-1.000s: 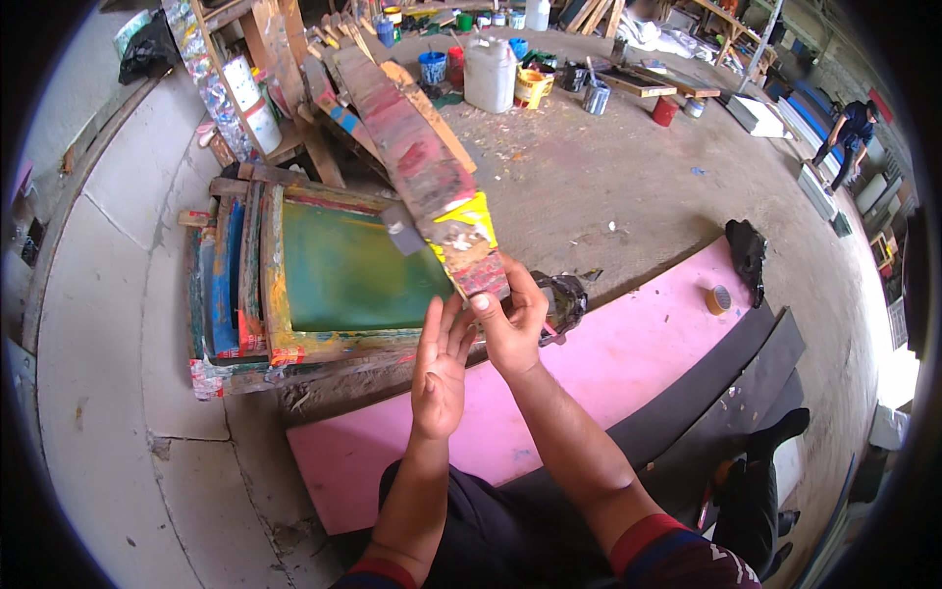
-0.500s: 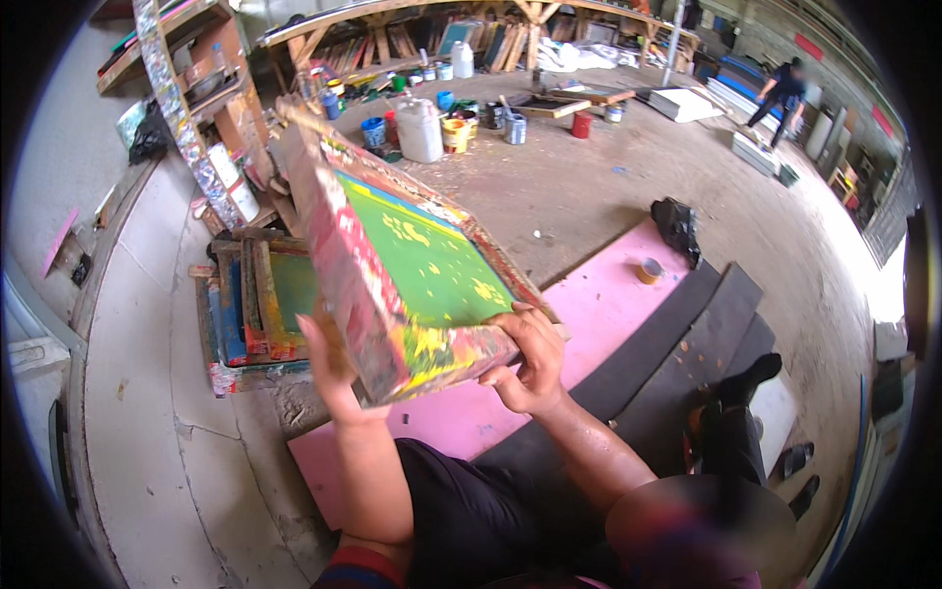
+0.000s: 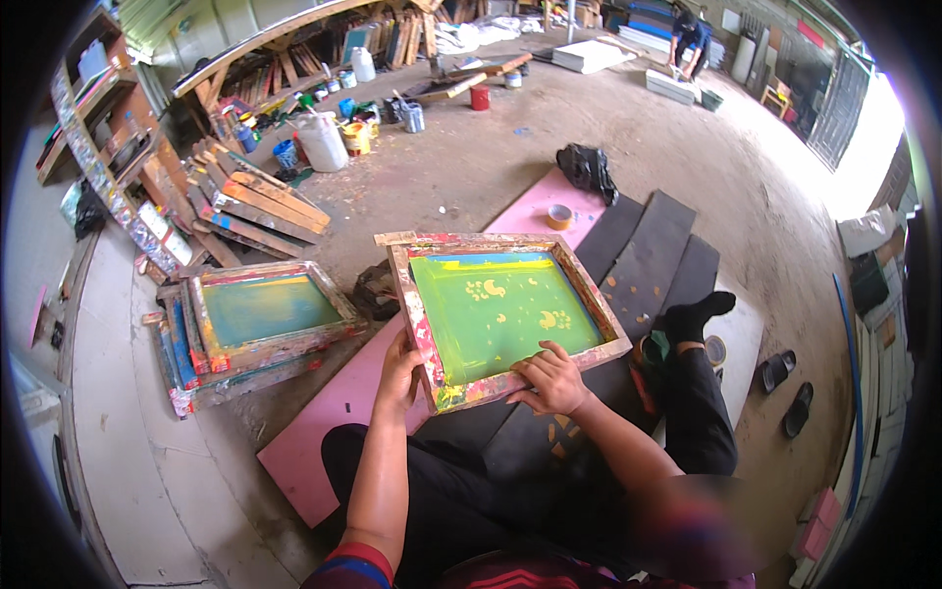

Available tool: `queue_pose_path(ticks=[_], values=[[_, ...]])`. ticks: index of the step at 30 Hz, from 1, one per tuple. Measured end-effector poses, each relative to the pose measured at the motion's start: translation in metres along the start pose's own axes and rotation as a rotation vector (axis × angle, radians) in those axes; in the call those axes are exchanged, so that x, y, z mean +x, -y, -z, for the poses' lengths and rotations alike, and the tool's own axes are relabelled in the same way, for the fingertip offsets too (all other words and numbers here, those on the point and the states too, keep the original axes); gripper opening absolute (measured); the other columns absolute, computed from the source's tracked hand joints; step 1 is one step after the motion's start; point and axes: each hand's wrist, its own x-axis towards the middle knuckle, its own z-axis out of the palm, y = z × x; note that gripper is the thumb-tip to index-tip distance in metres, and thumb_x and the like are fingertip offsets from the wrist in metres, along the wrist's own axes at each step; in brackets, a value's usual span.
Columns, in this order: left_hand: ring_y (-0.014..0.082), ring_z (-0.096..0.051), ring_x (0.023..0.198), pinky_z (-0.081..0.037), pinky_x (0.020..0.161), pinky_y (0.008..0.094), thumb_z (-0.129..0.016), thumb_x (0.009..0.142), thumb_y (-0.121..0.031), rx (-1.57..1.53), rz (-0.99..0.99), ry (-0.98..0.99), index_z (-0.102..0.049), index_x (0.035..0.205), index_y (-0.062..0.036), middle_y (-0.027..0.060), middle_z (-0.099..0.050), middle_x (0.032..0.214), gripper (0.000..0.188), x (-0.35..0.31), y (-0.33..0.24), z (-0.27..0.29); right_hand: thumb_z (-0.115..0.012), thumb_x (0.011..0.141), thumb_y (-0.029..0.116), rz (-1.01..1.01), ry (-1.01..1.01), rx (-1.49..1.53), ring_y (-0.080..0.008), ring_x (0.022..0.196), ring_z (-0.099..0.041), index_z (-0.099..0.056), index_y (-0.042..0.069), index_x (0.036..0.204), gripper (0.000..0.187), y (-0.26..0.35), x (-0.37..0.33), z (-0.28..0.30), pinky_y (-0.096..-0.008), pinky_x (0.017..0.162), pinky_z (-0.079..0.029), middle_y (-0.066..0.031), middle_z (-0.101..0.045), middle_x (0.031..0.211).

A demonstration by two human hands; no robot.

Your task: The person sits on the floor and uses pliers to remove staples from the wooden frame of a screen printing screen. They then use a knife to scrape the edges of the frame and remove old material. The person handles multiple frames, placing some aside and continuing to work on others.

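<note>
A screen printing frame (image 3: 496, 312) with green mesh, yellow marks and a paint-stained wooden border is held up over my lap. My left hand (image 3: 399, 373) grips its left side near the lower corner. Along the near edge my right hand (image 3: 551, 379) is closed, fingers curled over the wood and thumb beneath. To the left, a stack of similar screen frames (image 3: 265, 309) lies on the floor. Under the held frame are a pink sheet (image 3: 329, 442) and dark grey mats (image 3: 643, 245).
A tape roll (image 3: 559, 217) and black plastic bag (image 3: 589, 174) rest on the far pink sheet. Wooden slats (image 3: 260, 201) lean at left, with paint containers (image 3: 322, 140) behind. Black sandals (image 3: 798, 407) lie right. A person (image 3: 691, 44) bends over a white block far back.
The screen frame has come down from a steep tilt to a flatter one, moving right, with both hands still on it. My view has turned right, and leaning slats now show at left.
</note>
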Motion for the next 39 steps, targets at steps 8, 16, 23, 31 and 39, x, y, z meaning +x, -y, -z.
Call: queue_pose_path(ticks=[8,16,23,31,39], values=[[0.0256,-0.064,0.131,-0.053,0.112,0.0410,-0.076,0.081,-0.012,-0.184,0.276,-0.069,-0.048,0.158,-0.0027,0.0106,-0.066,0.141,0.082,-0.008,0.116,0.053,-0.083,0.083,0.039,-0.143,0.154,-0.093,-0.0216,0.102,-0.072,-0.073,0.013,0.115,0.042,-0.011,-0.079,-0.064,-0.0493,0.111,-0.049,-0.0023,-0.076,0.104],[0.0221,-0.068,0.121,-0.057,0.101,0.0415,-0.078,0.084,-0.007,0.206,0.446,-0.098,-0.057,0.151,-0.0051,0.0069,-0.069,0.133,0.070,-0.026,0.154,0.088,-0.079,0.084,0.034,-0.246,0.298,-0.125,-0.0209,0.115,-0.066,-0.074,0.019,0.119,0.039,-0.007,-0.122,-0.085,-0.0481,0.114,-0.045,0.0017,-0.073,0.115],[0.0206,-0.073,0.107,-0.060,0.090,0.0408,-0.075,0.097,-0.010,0.454,0.636,-0.133,-0.068,0.133,-0.0066,0.0053,-0.075,0.119,0.037,-0.030,0.182,0.104,-0.087,0.077,0.037,-0.495,0.022,-0.126,-0.0301,0.110,-0.062,-0.074,0.012,0.115,0.047,-0.029,-0.146,-0.052,-0.0466,0.103,-0.050,-0.0086,-0.067,0.112],[0.0404,-0.059,0.124,-0.047,0.106,0.0526,-0.095,0.076,-0.027,1.401,-0.081,-0.152,-0.068,0.130,-0.0084,0.0157,-0.066,0.126,0.063,-0.034,0.155,0.003,-0.090,0.084,0.030,-1.673,0.132,-0.540,-0.0380,0.120,-0.063,-0.050,0.030,0.154,0.081,-0.089,-0.200,0.019,-0.0540,0.092,-0.057,-0.0135,-0.063,0.123],[0.0371,-0.070,0.105,-0.056,0.091,0.0529,-0.087,0.086,-0.046,1.733,-0.128,0.467,-0.071,0.125,-0.0135,0.0110,-0.071,0.118,0.054,-0.062,0.181,-0.036,-0.075,0.094,0.013,-1.380,0.027,-0.433,-0.0381,0.099,-0.074,-0.059,0.014,0.123,0.033,-0.153,-0.239,0.009,-0.0530,0.079,-0.059,-0.0137,-0.072,0.101]])
